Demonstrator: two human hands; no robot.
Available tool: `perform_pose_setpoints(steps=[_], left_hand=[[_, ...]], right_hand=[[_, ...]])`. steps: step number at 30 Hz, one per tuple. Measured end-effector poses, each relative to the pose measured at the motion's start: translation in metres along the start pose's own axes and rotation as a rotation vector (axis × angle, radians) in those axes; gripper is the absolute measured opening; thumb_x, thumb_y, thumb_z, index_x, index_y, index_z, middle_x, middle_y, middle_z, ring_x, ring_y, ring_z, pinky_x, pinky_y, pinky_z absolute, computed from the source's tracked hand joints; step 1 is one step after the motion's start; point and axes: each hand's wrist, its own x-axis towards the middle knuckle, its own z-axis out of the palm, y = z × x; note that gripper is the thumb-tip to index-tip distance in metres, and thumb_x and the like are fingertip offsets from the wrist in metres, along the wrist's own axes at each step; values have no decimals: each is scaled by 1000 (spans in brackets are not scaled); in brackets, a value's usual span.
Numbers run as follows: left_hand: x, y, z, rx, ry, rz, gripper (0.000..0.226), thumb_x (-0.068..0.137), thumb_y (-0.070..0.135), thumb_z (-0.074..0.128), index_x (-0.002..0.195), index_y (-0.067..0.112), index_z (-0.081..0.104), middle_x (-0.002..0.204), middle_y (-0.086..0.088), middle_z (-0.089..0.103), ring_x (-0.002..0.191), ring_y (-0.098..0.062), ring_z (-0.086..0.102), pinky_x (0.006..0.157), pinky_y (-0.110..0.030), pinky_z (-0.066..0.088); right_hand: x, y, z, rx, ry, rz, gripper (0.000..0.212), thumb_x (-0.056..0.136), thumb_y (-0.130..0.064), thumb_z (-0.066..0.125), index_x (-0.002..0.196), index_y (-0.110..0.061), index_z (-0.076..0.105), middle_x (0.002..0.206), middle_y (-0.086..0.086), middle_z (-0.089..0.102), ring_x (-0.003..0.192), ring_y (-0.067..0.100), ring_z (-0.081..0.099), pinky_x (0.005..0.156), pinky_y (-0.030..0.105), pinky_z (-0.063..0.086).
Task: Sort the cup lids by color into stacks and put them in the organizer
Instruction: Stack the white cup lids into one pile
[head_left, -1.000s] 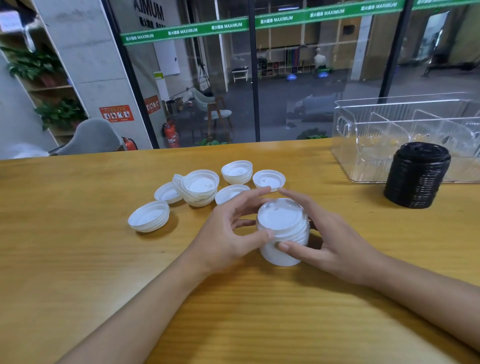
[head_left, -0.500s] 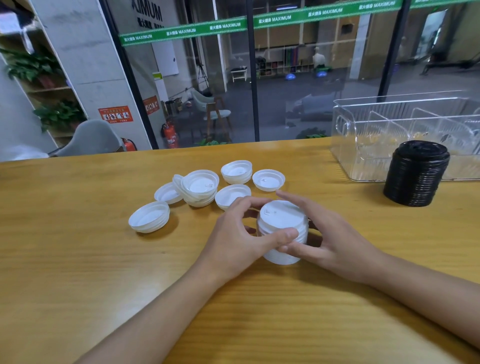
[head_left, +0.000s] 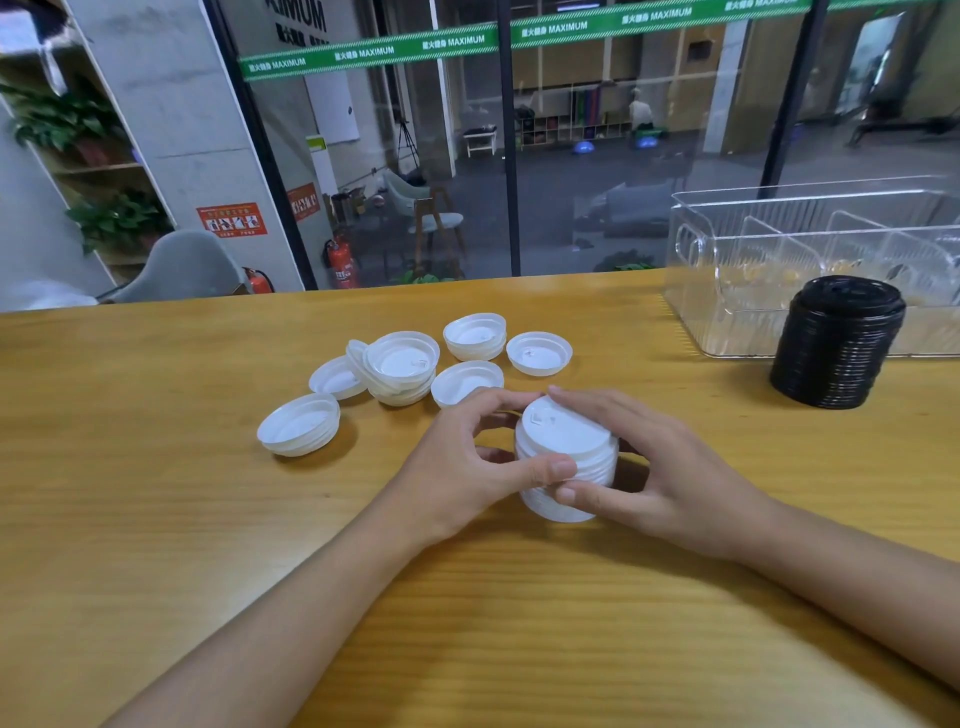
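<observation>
**Both hands cup the white stack**

The white stack (head_left: 566, 460) of thin, round plastic lids stands dome-up on the table (head_left: 156, 519), near its middle. Its side is a column of fine ridged rims, and the flat top disc carries a small raised sip tab. The left hand (head_left: 457, 467) wraps it from the left, with the thumb pressed flat on the near side and the fingers curled round the far rim. The right hand (head_left: 670, 483) mirrors it. Its thumb presses lower on the near side, just beneath the left thumb, and its forefinger lies over the far edge of the top. Its other fingers are hidden behind the stack.

Beyond the hands, the loose lids (head_left: 539, 352) lie rim-up like shallow, glossy bowls of translucent white. One sits alone at the left. A slanting pile (head_left: 402, 366) of several leans over a single lid, and a short stack (head_left: 475, 335) stands behind it.

The black stack (head_left: 836, 343) is taller, darkly shiny and closely ribbed. It stands dome-up at the right, in front of the organizer (head_left: 727, 270). Whether the two touch cannot be told. The organizer is a clear, hard plastic box with a fluted lower wall, curved dividers and an oval cut-out handle in its left end. The table is smooth yellow wood with fine, straight grain.
</observation>
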Motion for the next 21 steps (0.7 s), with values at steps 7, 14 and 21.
perform_pose_setpoints(steps=[7,14,21], left_hand=[[1,-7,-12,34,-47,25,52,87,55,72,133,30,68,128,11,73,126,-11,65,100,-36,58],[15,-34,-28,661,234,200,38,96,14,73,134,18,69,131,8,71,122,-7,63,105,-20,46],[23,-43,-28,765,265,142,35,96,4,70,128,17,74,113,2,78,106,-16,72,93,-36,57]], right_hand=[[-2,1,2,-39,19,24,76,89,-56,75,155,-29,49,145,-18,57,136,4,55,110,20,43],[-1,1,2,-81,63,57,76,88,-55,77,154,-27,51,144,-17,56,134,-1,53,109,14,39],[-1,0,2,-81,52,64,76,88,-55,75,154,-28,50,145,-20,54,136,-2,51,110,12,37]])
